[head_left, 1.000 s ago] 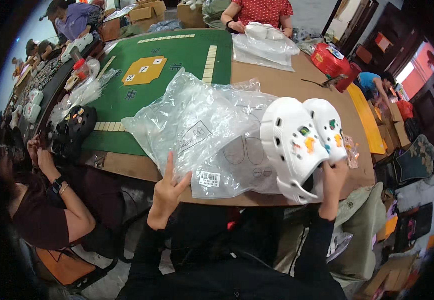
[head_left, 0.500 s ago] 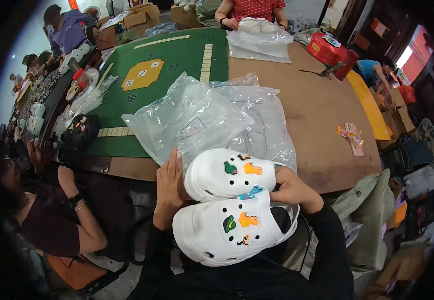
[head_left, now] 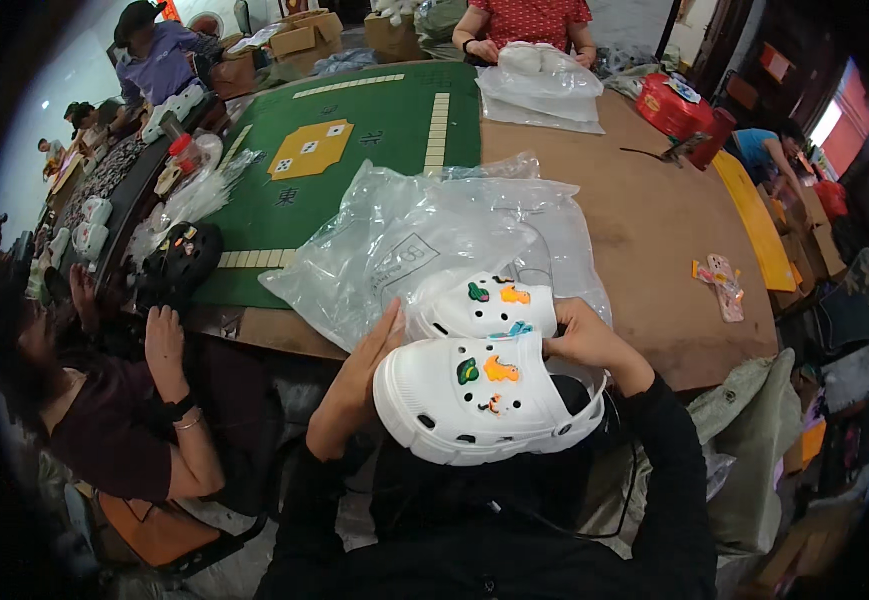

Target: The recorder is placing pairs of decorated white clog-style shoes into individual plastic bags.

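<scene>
A pair of white clogs is held side by side before me, toes leftward. The near clog and the far clog carry colourful charms, some of them orange and green. My right hand grips the pair at the heel openings; its fingertips are partly hidden. Along the toes lies my left hand, fingers stretched out toward a clear plastic bag. This bag overlaps the table edge and meets the far clog's toe; I cannot tell whether it covers the toe.
The brown table bears a green mat. A phone lies at right. Across the table, a person in red handles a bagged white item. At left sits another person, near a black clog.
Both clogs have moved forward, toward the bag, and tilted. The far clog's toe now meets the plastic. My left fingers lean further to the right, and the view has shifted slightly.
</scene>
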The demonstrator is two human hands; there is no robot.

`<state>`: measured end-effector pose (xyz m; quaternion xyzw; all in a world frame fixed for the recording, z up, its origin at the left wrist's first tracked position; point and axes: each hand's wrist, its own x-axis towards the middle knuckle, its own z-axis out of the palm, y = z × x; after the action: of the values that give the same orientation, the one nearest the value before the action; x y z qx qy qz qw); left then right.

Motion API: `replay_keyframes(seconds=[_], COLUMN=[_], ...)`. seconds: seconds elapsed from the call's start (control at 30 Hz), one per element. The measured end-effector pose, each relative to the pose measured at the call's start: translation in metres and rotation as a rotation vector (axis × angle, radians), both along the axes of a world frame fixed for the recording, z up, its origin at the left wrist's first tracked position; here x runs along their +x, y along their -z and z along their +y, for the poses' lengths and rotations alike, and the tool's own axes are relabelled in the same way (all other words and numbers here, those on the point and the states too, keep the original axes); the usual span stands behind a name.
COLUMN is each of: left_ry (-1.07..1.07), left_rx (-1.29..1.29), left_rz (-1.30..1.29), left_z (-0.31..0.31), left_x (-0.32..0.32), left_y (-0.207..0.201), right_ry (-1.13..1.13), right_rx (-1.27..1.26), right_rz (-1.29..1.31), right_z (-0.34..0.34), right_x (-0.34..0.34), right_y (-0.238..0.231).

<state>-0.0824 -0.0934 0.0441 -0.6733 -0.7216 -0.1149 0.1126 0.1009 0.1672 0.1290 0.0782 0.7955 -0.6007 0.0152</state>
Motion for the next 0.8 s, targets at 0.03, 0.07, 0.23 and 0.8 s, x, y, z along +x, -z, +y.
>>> replay_keyframes(seconds=[0.03, 0.07, 0.23, 0.8], left_ry=[0.001, -0.027, -0.161, -0.778], left_rx=[0.001, 0.184, 0.578, 0.708], left_rz=[0.000, -0.626, -1.813, -0.422], left_z=[0.004, 0.010, 0.009, 0.007], left_x=[0.006, 0.018, 0.040, 0.042], left_y=[-0.001, -0.008, -0.031, -0.018], right_ry=[0.001, 0.057, 0.171, 0.375], right_rx=[0.001, -0.020, 0.101, 0.644], right_rz=[0.000, 0.003, 0.055, 0.200], right_z=[0.002, 0.006, 0.011, -0.031], right_x=[0.000, 0.001, -0.006, -0.032], right_y=[0.005, 0.012, 0.031, 0.033])
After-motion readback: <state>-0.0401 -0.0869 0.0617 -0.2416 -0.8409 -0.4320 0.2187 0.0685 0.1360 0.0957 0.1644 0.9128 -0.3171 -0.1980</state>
